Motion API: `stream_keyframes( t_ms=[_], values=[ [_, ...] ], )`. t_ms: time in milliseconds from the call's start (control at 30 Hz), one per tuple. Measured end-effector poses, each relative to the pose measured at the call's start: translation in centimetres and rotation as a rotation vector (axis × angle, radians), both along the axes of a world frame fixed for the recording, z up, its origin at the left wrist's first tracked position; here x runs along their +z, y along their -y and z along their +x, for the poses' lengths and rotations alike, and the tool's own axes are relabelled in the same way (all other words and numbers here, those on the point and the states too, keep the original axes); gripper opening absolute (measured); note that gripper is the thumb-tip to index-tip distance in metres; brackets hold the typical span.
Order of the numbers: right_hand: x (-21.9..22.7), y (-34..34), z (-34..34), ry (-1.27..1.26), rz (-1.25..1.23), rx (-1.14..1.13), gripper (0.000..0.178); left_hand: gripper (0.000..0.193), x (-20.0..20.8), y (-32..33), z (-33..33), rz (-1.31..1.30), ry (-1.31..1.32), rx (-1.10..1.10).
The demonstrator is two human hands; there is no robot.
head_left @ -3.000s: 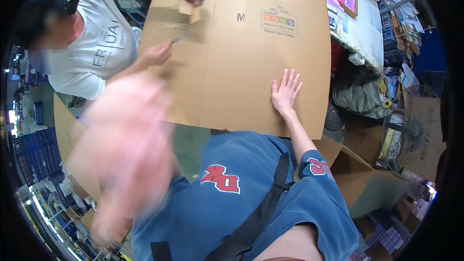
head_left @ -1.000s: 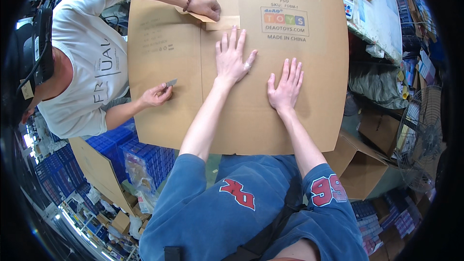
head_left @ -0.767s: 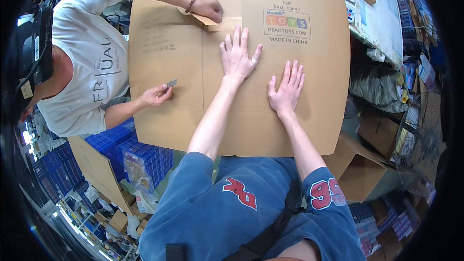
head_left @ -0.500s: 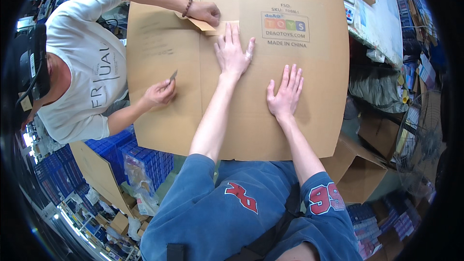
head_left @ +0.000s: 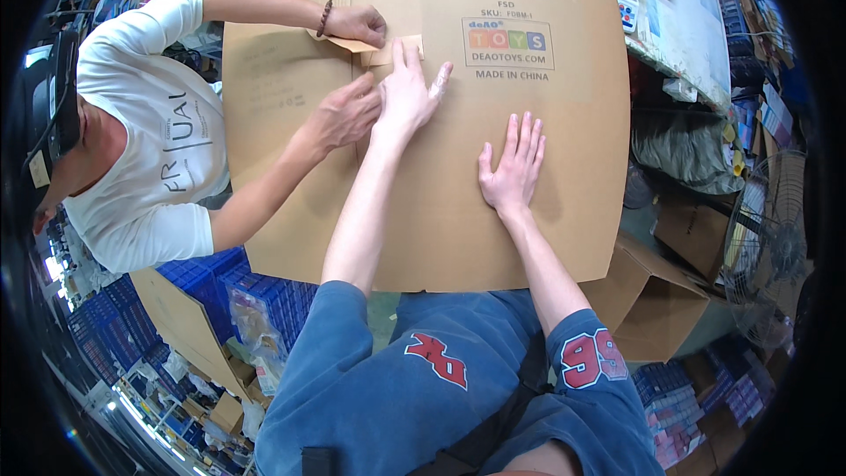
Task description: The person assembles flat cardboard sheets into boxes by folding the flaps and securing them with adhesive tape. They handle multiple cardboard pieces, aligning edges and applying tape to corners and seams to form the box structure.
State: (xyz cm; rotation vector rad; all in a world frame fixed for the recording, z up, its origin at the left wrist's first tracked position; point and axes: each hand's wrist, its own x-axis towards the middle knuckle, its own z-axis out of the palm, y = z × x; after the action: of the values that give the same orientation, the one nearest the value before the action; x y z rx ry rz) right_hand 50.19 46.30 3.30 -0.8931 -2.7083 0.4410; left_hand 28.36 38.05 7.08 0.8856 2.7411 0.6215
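Note:
A large brown cardboard sheet [head_left: 458,229] with printing on it fills the space before me. My left hand [head_left: 405,92] lies on it with fingers stretched out, its fingertips pressing a small cardboard strip [head_left: 377,56]. Something whitish covers part of that thumb. To the right, my right hand [head_left: 511,172] rests flat on the sheet, fingers spread and holding nothing. From the left, a co-worker's upper hand [head_left: 357,25] is at a raised cardboard flap [head_left: 345,42] beside the strip. The co-worker's lower hand [head_left: 345,110] is right against my left hand; what it holds is hidden.
The co-worker in a white shirt [head_left: 189,137] leans in at the left. Blue plastic crates [head_left: 207,278] stand below the sheet's left edge. An open cardboard box [head_left: 661,300] and a fan [head_left: 771,238] are at the right, below a white table [head_left: 679,26].
The co-worker's lower hand, which showed a small blade, has moved up and right to my left hand. My hands keep their places on the sheet; the whole view has shifted slightly.

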Motion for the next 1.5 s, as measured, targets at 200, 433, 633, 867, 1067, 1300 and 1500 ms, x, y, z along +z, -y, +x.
stream_keyframes(
  t_ms=[200,433,633,867,1067,1300,1500],
  values=[
    [-0.2,0.2,0.2,-0.023,0.008,0.004,0.073,0.076,0.1,-0.2,2.0,0.186,0.076,0.106],
    [-0.2,0.2,0.2,-0.021,0.001,-0.003,0.073,0.061,-0.2,5.2,15.0,0.190,0.096,0.024],
    [-0.2,0.1,0.3,0.002,-0.002,-0.014,0.074,0.050,-0.3,13.9,23.5,0.149,-0.101,-0.054],
    [-0.3,0.3,0.4,-0.001,0.014,-0.015,0.072,0.048,-2.1,17.5,23.2,0.093,-0.250,0.061],
    [0.0,0.4,0.4,-0.018,0.021,-0.016,0.071,0.046,-2.1,17.1,23.1,0.099,-0.267,0.091],
    [0.6,0.6,0.6,-0.038,0.018,0.002,0.070,0.049,-1.6,17.2,23.2,0.095,-0.282,0.073],
    [0.6,0.5,0.6,-0.011,0.023,-0.005,0.071,0.050,-1.7,17.1,23.3,0.082,-0.276,0.079]
  ],
)
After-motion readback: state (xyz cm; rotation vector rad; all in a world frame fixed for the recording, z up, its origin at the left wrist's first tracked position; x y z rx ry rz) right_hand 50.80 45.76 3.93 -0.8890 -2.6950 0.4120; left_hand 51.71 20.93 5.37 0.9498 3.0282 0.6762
